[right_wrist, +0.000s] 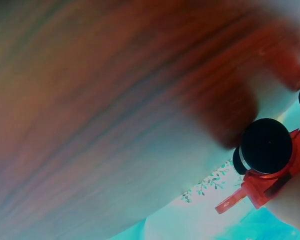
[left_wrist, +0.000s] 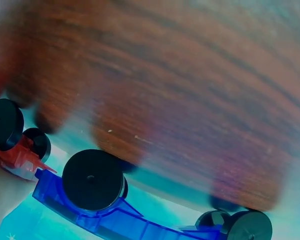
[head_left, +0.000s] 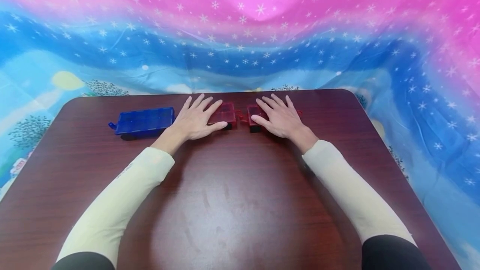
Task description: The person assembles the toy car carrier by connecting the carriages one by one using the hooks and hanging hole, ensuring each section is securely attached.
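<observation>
On the dark wooden table stand three toy vehicles in a row. My left hand lies flat with spread, straight fingers over the left translucent red toy wagon, covering much of it. Fingers equally straight, my right hand lies over the right red toy wagon. Between the two wagons, their red hitches meet or nearly meet. A longer blue toy wagon is left of my left hand; in the left wrist view its black wheel shows, with its end right at the red wagon's hitch.
The toys stand near the far edge of the table. Behind it hangs a pink and blue cloth with snowflakes. A blue hook sticks out at the blue wagon's left end. Light sleeves cover both forearms.
</observation>
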Demonstrator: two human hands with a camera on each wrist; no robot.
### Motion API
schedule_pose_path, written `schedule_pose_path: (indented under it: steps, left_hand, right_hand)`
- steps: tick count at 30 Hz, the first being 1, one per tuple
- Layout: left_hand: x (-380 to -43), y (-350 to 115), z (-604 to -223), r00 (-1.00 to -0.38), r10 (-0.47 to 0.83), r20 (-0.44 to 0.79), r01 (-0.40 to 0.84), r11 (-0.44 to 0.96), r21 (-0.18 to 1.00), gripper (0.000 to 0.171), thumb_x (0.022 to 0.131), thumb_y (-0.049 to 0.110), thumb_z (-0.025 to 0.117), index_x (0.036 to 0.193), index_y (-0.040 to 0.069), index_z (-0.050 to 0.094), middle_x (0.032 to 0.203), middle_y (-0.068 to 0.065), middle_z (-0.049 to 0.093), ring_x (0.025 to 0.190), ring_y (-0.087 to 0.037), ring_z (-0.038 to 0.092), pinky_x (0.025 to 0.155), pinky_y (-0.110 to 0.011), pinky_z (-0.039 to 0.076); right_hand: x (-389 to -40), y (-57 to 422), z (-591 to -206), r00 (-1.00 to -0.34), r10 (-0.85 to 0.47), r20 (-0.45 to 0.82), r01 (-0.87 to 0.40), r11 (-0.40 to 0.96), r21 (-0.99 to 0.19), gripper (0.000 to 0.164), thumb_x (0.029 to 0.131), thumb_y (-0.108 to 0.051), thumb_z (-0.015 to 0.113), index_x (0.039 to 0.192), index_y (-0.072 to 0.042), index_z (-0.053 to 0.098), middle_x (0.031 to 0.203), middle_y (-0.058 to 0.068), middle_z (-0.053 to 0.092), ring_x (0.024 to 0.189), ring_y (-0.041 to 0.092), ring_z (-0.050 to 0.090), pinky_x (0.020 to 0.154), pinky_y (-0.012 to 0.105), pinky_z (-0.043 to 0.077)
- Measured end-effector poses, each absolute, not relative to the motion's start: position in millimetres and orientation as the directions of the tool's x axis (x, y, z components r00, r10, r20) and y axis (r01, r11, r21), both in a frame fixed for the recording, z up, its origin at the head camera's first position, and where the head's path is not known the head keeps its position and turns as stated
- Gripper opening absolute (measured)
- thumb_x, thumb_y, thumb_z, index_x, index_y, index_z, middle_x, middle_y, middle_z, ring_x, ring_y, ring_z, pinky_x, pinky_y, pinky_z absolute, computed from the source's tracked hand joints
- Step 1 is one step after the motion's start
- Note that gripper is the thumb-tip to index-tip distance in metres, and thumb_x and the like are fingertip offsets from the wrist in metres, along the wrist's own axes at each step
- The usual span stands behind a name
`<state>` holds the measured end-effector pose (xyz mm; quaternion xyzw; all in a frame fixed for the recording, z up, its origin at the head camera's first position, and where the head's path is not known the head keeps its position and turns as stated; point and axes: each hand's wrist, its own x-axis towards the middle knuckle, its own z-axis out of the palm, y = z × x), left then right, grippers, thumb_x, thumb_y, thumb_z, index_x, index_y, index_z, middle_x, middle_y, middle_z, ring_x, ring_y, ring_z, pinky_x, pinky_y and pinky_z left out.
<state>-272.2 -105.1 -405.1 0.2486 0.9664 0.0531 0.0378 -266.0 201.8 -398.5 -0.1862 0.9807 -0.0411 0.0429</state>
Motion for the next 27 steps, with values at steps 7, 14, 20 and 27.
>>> schedule_pose_path:
  steps: [7,14,20,27]
  left_hand:
    - [-270.9,-107.8,-407.7,-0.878,0.478,-0.037,0.471,0.875,0.112,0.094,0.090,0.084,0.028,0.165,0.028,0.015,0.168,-0.010,0.020,0.156,-0.033,0.005,0.121,-0.059,-0.003]
    - [-272.1,-108.8,-409.2,-0.875,0.483,-0.017,0.477,0.869,0.129,0.093,0.091,0.083,0.030,0.165,0.028,0.016,0.167,-0.011,0.021,0.155,-0.034,0.007,0.120,-0.061,-0.004]
    - [-272.7,-109.9,-410.7,-0.874,0.486,0.011,0.483,0.863,0.146,0.092,0.091,0.082,0.031,0.165,0.028,0.017,0.167,-0.011,0.022,0.155,-0.034,0.008,0.120,-0.062,-0.001]
    - [-273.2,-111.2,-410.5,-0.869,0.494,0.021,0.491,0.857,0.156,0.092,0.091,0.082,0.031,0.164,0.028,0.018,0.166,-0.011,0.024,0.155,-0.034,0.010,0.120,-0.062,0.002]
  right_hand:
    - [-266.9,201.8,-402.7,-0.924,-0.378,-0.062,-0.372,0.924,-0.084,0.084,0.098,-0.076,0.022,0.164,-0.025,0.019,0.167,0.006,0.023,0.155,0.032,0.013,0.121,0.059,0.001]
    - [-268.7,202.9,-405.7,-0.923,-0.383,-0.040,-0.380,0.923,-0.068,0.083,0.098,-0.076,0.021,0.164,-0.025,0.019,0.167,0.006,0.024,0.155,0.031,0.012,0.121,0.059,0.002]
    - [-268.6,202.6,-404.8,-0.925,-0.379,-0.042,-0.376,0.925,-0.064,0.084,0.098,-0.076,0.021,0.164,-0.026,0.019,0.167,0.006,0.024,0.155,0.030,0.012,0.121,0.059,0.003]
    - [-268.3,203.1,-404.4,-0.930,-0.365,-0.044,-0.361,0.929,-0.080,0.085,0.097,-0.078,0.019,0.164,-0.026,0.018,0.167,0.007,0.023,0.155,0.030,0.012,0.121,0.059,0.002]
